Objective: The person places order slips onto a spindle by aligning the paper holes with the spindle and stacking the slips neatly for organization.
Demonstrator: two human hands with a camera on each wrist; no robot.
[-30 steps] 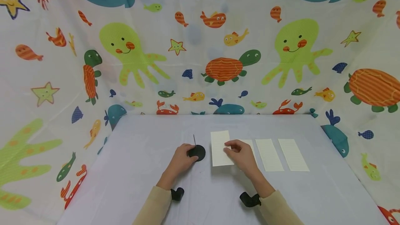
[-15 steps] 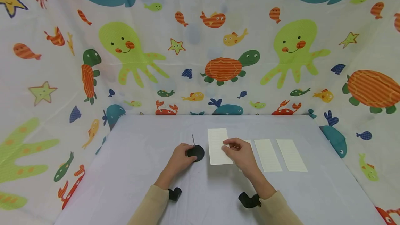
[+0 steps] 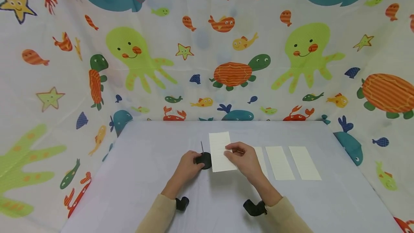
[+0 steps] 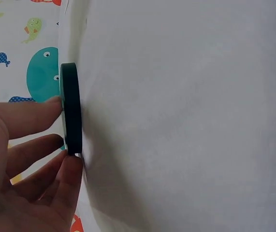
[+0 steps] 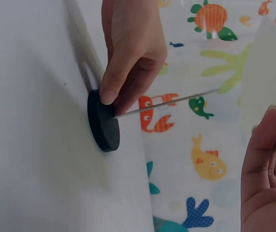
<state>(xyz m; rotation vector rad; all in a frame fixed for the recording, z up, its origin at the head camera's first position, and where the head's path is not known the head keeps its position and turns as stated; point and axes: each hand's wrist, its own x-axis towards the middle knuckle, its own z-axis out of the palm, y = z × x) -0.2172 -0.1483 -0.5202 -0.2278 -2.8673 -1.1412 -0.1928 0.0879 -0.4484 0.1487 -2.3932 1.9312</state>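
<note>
A bill spike [image 3: 205, 161] stands on the table, a black round base with a thin metal rod [image 5: 169, 101] rising from it. My left hand [image 3: 187, 166] holds the rim of this base between thumb and fingers; in the left wrist view the base [image 4: 71, 108] shows edge-on. To its right, my right hand [image 3: 244, 159] pinches a cream lined paper slip [image 3: 220, 152] by its right edge, raised above the table. The slip overlaps the right part of the base in the head view. In the right wrist view the slip [image 5: 268, 77] is apart from the rod's tip.
Three more slips lie in a row on the white table [image 3: 145, 186] to the right: one partly behind my right hand, a middle slip [image 3: 279, 163] and an outer slip [image 3: 305, 163]. A curtain [image 3: 207, 82] printed with sea animals hangs around the table's back and sides.
My right hand has carried the paper slip leftward, from beside the bill spike to overlapping its base in the head view. My left hand keeps its hold on the base.
</note>
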